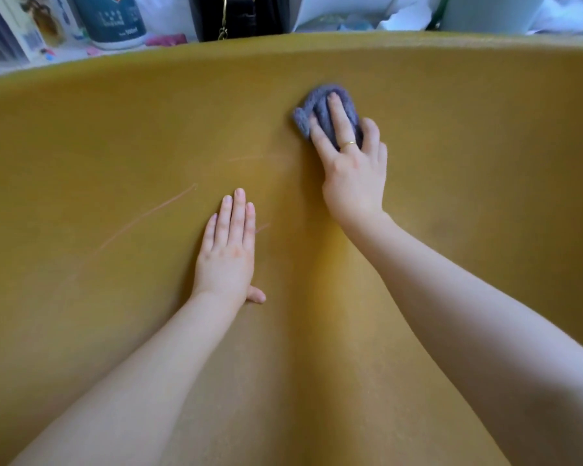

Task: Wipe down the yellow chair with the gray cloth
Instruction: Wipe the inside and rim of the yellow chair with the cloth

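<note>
Two bare hands lie on the smooth, curved surface of the yellow chair (115, 136), which fills almost the whole view and shows a matte, slightly grainy finish. Its mustard surface carries a few thin, pale scratches (155, 210) arcing across the left part. The right hand (354, 176) presses the gray cloth (323, 112) against the chair near the upper rim; the cloth is bunched into a small, soft, nubbly wad, with the fingers laid over it and the thumb and little finger curled round its edges. A thin gold ring (349, 144) circles one finger of that hand. The left hand (228, 250) rests flat on the chair lower down and to the left, well apart from the cloth, its fingers straight and held close together, the thumb sticking out to the side near the wrist. Beyond the chair's rounded top edge stand a white and blue cylindrical container (111, 21) with printed lettering and a dark bag (236, 15) with a brass-coloured clasp, both blurred
</note>
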{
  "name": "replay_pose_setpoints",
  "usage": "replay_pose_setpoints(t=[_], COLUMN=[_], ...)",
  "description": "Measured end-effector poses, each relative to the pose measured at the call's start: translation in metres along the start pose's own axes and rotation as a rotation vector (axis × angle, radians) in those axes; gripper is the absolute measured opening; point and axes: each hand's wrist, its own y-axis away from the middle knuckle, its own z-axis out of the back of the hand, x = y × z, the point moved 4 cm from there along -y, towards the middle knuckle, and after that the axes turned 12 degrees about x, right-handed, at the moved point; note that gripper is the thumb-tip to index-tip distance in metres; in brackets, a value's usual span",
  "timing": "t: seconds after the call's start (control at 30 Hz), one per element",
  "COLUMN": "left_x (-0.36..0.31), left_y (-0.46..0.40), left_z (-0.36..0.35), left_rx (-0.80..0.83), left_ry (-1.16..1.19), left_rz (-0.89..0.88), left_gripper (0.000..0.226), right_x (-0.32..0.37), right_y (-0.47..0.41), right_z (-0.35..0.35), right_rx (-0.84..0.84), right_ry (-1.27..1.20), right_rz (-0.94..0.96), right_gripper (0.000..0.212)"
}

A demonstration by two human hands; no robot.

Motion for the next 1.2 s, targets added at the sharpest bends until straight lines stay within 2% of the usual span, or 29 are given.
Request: replay_pose_setpoints(t=[0.07, 0.2, 0.3, 0.4, 0.53, 0.6, 0.67, 0.7, 0.77, 0.9, 1.0, 1.07, 1.2], left_x=[0.000, -0.001, -0.002, -0.001, 0.003, 0.011, 0.026, 0.034, 0.049, 0.068, 0.070, 0.070, 0.074], left_y=[0.000, 0.004, 0.009, 0.013, 0.014, 0.016, 0.018, 0.017, 0.013, 0.002, -0.003, -0.005, -0.006], left_z=[0.000, 0.004, 0.006, 0.009, 0.017, 0.029, 0.045, 0.051, 0.055, 0.059, 0.056, 0.056, 0.054], left_rx=[0.003, -0.011, -0.009, -0.006, -0.048, -0.157, -0.335, -0.369, -0.316, -0.266, -0.212, -0.207, -0.234], left_ry=[0.005, 0.003, 0.005, 0.018, 0.011, 0.015, -0.011, -0.018, -0.011, -0.073, -0.081, -0.077, -0.063], left_rz=[-0.004, 0.017, 0.023, 0.017, -0.026, -0.061, -0.011, 0.013, 0.044, 0.126, 0.145, 0.137, 0.108], left_gripper=[0.144, 0.142, 0.142, 0.139, 0.127, 0.125, 0.131, 0.132, 0.129, 0.129, 0.133, 0.134, 0.133], right_x=[0.008, 0.026, 0.029, 0.019, -0.005, -0.005, 0.001, 0.007, 0.025, 0.064, 0.065, 0.054, 0.032], right_y=[0.019, 0.094, 0.123, 0.102, 0.030, -0.004, -0.022, -0.023, -0.009, 0.043, 0.048, 0.029, -0.025], right_z=[-0.010, -0.031, -0.036, -0.029, -0.008, 0.004, 0.011, 0.010, 0.004, -0.018, -0.017, -0.010, 0.009], right_rx=[0.030, 0.187, 0.282, 0.225, 0.064, -0.011, -0.051, -0.049, -0.013, 0.127, 0.143, 0.098, -0.080], right_ry=[-0.038, -0.044, -0.031, 0.044, 0.108, 0.111, 0.049, -0.001, -0.067, -0.072, -0.032, 0.017, 0.048], right_rz=[0.042, 0.241, 0.268, 0.317, 0.212, 0.116, -0.002, -0.046, -0.041, 0.249, 0.339, 0.330, 0.146], right_gripper=[0.055, 0.050, 0.051, 0.051, 0.050, 0.051, 0.056, 0.059, 0.060, 0.052, 0.050, 0.048, 0.050])
